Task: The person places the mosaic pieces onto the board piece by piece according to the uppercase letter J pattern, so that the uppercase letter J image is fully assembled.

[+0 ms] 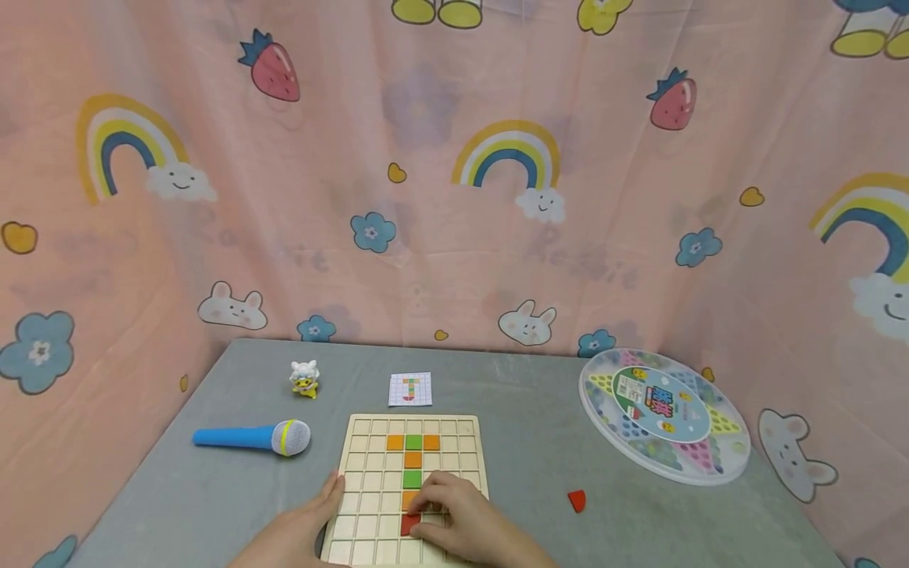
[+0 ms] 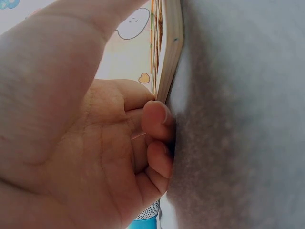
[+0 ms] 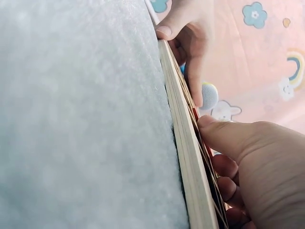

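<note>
A wooden grid board (image 1: 369, 505) lies on the table, with orange and green square tiles (image 1: 413, 479) set in a T-like column. My left hand (image 1: 298, 525) holds the board's left side, its fingers along the edge and the thumb at the near corner. In the left wrist view the last fingers of that hand (image 2: 95, 143) curl beside the board's edge (image 2: 172, 45). With thumb and index finger, my right hand (image 1: 465, 517) pinches a red tile (image 1: 408, 525) at the cell below the lowest orange tile. Part of that tile is hidden by the fingers.
A red quarter-round piece (image 1: 577, 501) lies right of the board. Behind the board is a pattern card (image 1: 410, 390). To the left are a blue toy microphone (image 1: 241, 438) and a small figurine (image 1: 304, 379). A round game box (image 1: 663, 414) lies at the right.
</note>
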### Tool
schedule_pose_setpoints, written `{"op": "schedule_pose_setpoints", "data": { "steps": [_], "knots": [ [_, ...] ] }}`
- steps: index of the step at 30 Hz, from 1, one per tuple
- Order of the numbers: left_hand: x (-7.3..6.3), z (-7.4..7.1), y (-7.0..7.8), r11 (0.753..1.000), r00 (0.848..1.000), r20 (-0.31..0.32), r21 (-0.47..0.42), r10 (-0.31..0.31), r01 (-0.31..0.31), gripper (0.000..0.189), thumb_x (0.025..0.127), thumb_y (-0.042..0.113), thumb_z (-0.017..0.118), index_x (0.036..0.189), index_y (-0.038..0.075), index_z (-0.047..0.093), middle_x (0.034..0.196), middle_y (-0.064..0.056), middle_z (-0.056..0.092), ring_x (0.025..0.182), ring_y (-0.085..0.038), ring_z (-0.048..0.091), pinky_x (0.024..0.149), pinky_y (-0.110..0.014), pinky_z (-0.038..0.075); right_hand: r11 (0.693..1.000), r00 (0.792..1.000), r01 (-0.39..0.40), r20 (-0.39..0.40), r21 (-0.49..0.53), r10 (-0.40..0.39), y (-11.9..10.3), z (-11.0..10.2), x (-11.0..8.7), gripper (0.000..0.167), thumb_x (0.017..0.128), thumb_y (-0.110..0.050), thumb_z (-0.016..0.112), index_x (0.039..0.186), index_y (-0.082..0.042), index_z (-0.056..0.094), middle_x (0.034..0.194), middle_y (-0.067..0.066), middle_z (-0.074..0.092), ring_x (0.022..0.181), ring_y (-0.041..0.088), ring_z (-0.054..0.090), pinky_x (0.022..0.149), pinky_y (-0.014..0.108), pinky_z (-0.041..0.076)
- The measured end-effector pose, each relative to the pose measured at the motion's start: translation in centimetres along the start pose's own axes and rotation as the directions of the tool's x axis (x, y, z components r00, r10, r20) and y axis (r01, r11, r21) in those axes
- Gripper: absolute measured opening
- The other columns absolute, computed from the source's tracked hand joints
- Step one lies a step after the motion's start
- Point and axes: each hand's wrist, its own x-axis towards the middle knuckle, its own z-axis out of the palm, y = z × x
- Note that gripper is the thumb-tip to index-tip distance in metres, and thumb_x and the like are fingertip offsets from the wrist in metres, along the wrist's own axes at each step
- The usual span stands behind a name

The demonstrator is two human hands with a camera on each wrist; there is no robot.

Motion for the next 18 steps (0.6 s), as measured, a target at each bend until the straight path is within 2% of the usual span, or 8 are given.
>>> {"op": "schedule_pose_setpoints", "data": {
  "steps": [9, 18],
  "knots": [
    [0.09, 0.05, -0.04, 1.0, 1.0, -0.002, 0.013, 0.008, -0.008, 0.121, 0.081, 0.055, 0.09, 0.162, -0.01, 0.028, 0.169, -0.032, 0.027, 0.122, -0.048, 0.064, 0.092, -0.056, 0.057, 0.998, 0.999, -0.032, -0.04, 0.051, 0.034, 0.16, 0.36, 0.01, 0.02, 0.096, -0.02, 0.082, 0.11, -0.012, 0.07, 0.097, -0.007, 0.065, 0.088, -0.001, 0.055, 0.082, 0.016, 0.05],
    [0.32, 0.29, -0.68, 0.999, 0.999, -0.009, 0.027, 0.041, -0.04, 0.123, 0.079, 0.055, 0.092, 0.161, -0.012, 0.029, 0.168, -0.033, 0.027, 0.111, -0.039, 0.069, 0.085, -0.045, 0.059, 0.991, 0.995, -0.096, -0.019, 0.093, 0.098, 0.16, 0.51, 0.13, 0.029, 0.095, -0.022, 0.083, 0.115, -0.011, 0.066, 0.092, -0.009, 0.058, 0.083, -0.002, 0.049, 0.077, 0.015, 0.047]
  ]
}}
